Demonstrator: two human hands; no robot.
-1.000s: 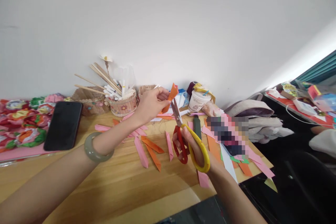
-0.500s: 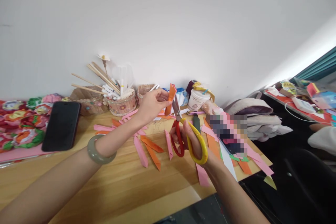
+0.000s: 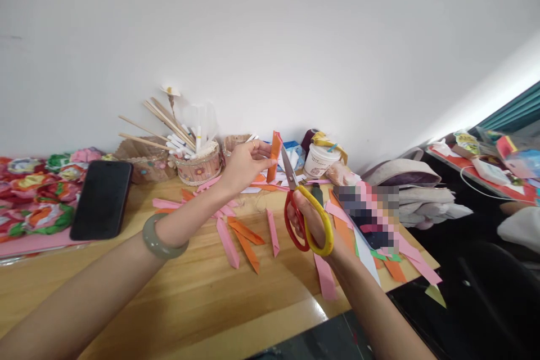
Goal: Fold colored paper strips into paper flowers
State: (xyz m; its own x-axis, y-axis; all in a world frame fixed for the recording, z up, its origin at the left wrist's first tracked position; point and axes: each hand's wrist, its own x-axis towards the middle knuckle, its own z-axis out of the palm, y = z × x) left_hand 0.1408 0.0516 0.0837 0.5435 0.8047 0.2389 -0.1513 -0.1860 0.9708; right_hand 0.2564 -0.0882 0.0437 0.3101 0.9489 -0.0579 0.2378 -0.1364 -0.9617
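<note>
Pinched between the fingertips of my left hand (image 3: 248, 163) is a folded orange paper strip (image 3: 275, 152), held upright above the table. My right hand (image 3: 311, 215) grips a pair of scissors (image 3: 319, 222) with one red and one yellow handle loop. The blades point up and lie close together, just right of the strip; whether they touch it I cannot tell. Below my hands, a folded pink strip (image 3: 273, 233) and crossed orange strips (image 3: 248, 242) lie on the wooden table (image 3: 177, 304). More pink strips (image 3: 228, 242) lie beneath my left forearm.
A black phone (image 3: 101, 199) leans by colourful paper flowers (image 3: 37, 197) at left. Decorated baskets (image 3: 198, 167) with sticks and markers line the wall. At right are a lidded white cup (image 3: 319, 160), a partly blurred phone (image 3: 363, 219) and a fabric bag (image 3: 405, 171).
The scissors have moved slightly right and away from the orange strip, and their blades and handles have come closer together. My left hand stays nearly in place with the strip.
</note>
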